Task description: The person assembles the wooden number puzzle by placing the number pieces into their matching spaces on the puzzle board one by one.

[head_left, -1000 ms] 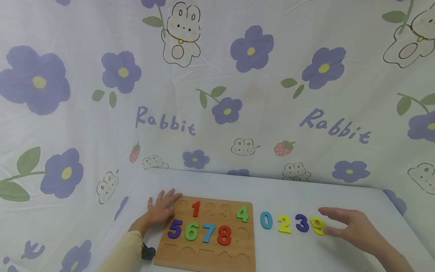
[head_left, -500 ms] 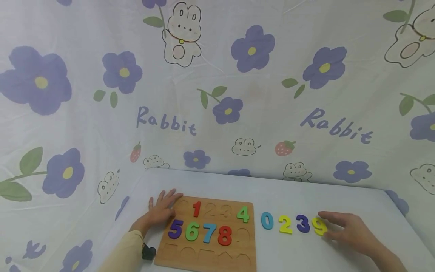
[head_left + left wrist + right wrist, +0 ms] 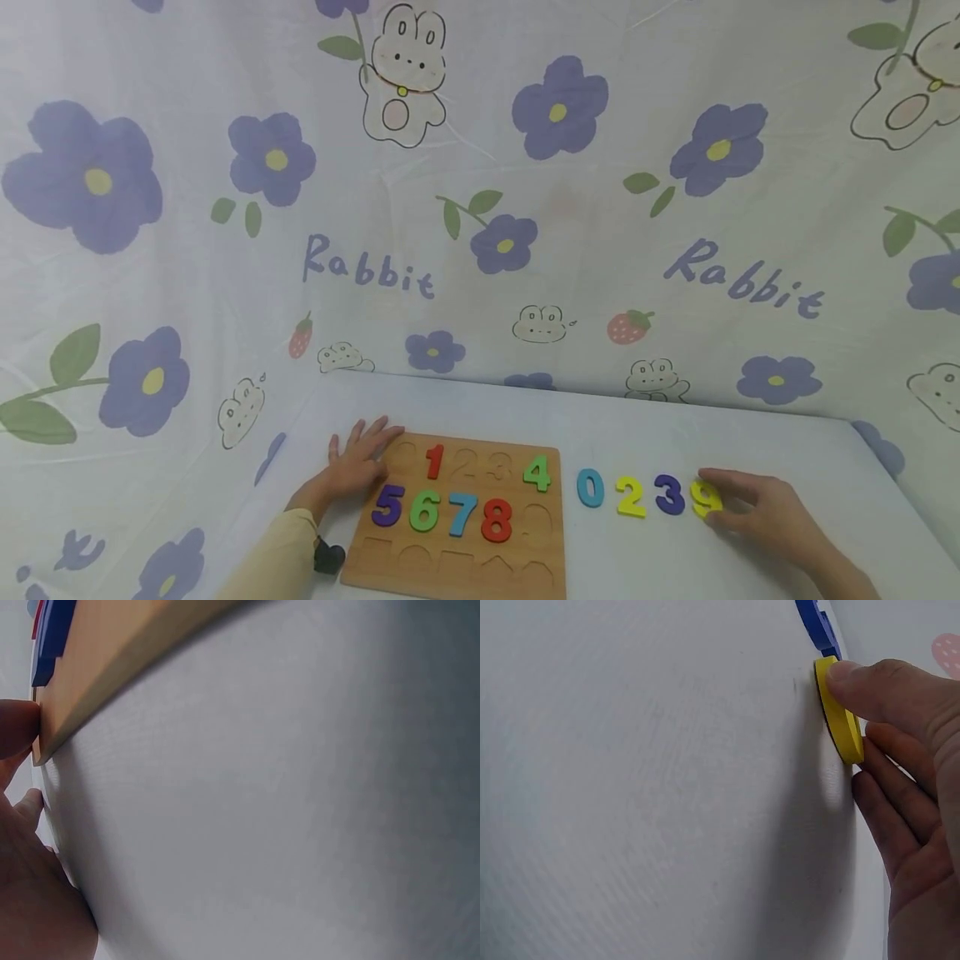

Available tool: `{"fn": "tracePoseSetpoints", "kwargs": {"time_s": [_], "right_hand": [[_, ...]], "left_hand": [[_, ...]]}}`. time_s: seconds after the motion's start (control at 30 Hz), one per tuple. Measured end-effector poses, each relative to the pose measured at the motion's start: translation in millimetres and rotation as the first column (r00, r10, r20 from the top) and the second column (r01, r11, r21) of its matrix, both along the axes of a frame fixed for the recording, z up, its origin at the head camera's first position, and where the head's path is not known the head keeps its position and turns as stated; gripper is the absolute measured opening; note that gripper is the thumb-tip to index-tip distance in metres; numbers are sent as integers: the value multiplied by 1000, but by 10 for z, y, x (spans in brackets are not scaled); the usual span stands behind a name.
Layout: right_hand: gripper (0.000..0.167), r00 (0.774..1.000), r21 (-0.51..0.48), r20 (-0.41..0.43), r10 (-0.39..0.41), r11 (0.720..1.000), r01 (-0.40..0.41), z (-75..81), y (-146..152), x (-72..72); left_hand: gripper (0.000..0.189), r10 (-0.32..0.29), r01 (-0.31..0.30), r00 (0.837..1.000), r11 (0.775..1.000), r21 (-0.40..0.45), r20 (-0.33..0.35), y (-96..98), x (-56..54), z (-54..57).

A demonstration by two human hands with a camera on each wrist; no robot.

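Note:
My right hand (image 3: 776, 512) pinches the yellow number 9 (image 3: 705, 498) between thumb and fingers at the right end of a row. In the right wrist view the thumb presses the near edge of that 9 (image 3: 840, 724), which lies close over the white surface. My left hand (image 3: 356, 467) rests at the upper left corner of the wooden number board (image 3: 450, 567), its fingers spread and its thumb at the edge. Seated on the board are a red 1, green 4, purple 5, green 6, blue 7 and red 8 (image 3: 497, 520); other recesses show bare wood.
Left of the 9 lie a blue 0 (image 3: 590, 487), a yellow 2 (image 3: 631, 497) and a purple 3 (image 3: 669, 495). A small black object (image 3: 328, 556) sits by the left wrist. Behind the white table (image 3: 652, 433) hangs a rabbit-and-flower cloth (image 3: 465, 167).
My right hand has moved slightly left and down, and its thumb and fingers have closed in on the yellow 9. The left hand and the board stay put.

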State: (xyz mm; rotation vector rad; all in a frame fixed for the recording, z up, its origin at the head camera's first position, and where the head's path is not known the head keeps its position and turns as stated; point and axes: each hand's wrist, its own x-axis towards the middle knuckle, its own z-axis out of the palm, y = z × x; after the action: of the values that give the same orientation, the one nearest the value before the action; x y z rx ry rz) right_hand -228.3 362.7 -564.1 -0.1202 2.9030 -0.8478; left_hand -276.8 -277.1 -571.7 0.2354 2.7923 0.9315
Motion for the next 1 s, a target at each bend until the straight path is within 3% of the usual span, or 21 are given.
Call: {"fn": "tracePoseSetpoints", "kwargs": {"time_s": [0.23,0.5,0.8,1.0], "right_hand": [[66,999,17,-30,-23,1000,23,79,-20,116],[57,988,-1,-141,60,998,-60,386,-385,326],[54,990,-66,-126,58,996,-67,563,-787,461],[53,993,-133,-97,65,988,-78,619,-1047,514]], "left_hand": [[75,1,-1,1000,1000,-15,6,24,8,11],[74,5,-4,1000,1000,-13,6,14,-2,-3],[74,-5,5,999,1000,12,-33,-21,-33,-108],[74,2,-2,1000,1000,-24,0,4,-15,-7]]}}
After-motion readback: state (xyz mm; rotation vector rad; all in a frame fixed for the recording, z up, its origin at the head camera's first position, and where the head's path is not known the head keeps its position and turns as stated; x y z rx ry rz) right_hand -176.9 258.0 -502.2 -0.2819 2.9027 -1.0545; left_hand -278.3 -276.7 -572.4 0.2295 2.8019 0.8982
